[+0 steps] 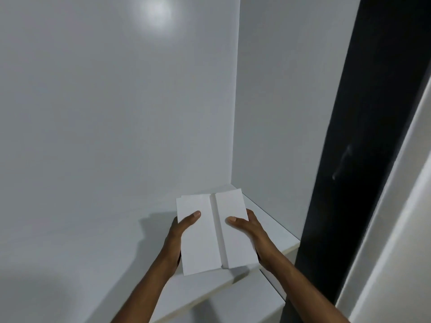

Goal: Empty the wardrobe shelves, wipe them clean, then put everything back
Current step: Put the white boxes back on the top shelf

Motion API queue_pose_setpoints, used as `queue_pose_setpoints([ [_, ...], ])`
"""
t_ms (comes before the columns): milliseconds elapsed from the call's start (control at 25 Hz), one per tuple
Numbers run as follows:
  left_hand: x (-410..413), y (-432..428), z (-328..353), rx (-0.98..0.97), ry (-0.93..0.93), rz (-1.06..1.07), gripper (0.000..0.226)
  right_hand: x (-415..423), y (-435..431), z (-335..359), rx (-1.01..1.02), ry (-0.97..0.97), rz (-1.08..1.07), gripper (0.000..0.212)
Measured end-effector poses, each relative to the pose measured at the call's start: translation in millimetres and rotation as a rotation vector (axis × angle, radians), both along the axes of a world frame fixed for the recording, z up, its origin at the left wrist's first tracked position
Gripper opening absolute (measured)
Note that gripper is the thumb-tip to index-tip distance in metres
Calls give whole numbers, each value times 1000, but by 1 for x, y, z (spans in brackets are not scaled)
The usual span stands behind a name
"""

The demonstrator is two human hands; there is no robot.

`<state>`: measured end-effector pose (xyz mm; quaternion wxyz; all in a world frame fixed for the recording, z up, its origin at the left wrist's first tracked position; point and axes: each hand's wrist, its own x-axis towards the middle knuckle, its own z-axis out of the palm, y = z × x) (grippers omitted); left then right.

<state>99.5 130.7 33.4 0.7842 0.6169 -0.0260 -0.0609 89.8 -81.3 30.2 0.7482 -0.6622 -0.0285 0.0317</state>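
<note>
Two flat white boxes (213,231) lie side by side, held together over the white wardrobe shelf (275,227) near its right back corner. My left hand (178,236) grips the left box from its left side, thumb on top. My right hand (248,231) grips the right box from its right side, thumb on top. The fingers of both hands are hidden under the boxes. Whether the boxes touch the shelf I cannot tell.
The white back wall (116,113) and white side wall (279,101) close in the shelf. A lower shelf (245,304) shows beneath the front edge. A dark panel (361,136) and a light door edge (401,206) stand at the right.
</note>
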Motion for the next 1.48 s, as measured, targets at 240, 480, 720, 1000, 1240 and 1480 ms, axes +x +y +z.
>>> queue_pose_setpoints([
  [240,92,10,-30,-14,104,-56,67,87,3,-18,-16,86,18,64],
  [480,137,11,-29,33,197,-34,44,165,0,-29,-63,188,179,59],
  [720,153,40,-39,352,374,156,81,210,21,-41,-244,339,266,71],
  [1000,162,46,-32,967,352,386,122,245,30,-32,-602,205,241,62],
  [1240,167,21,-24,1294,-27,578,104,285,-19,-5,-599,154,197,47],
  [1480,178,-10,-39,1736,-44,252,101,320,-47,-27,-992,13,331,11],
])
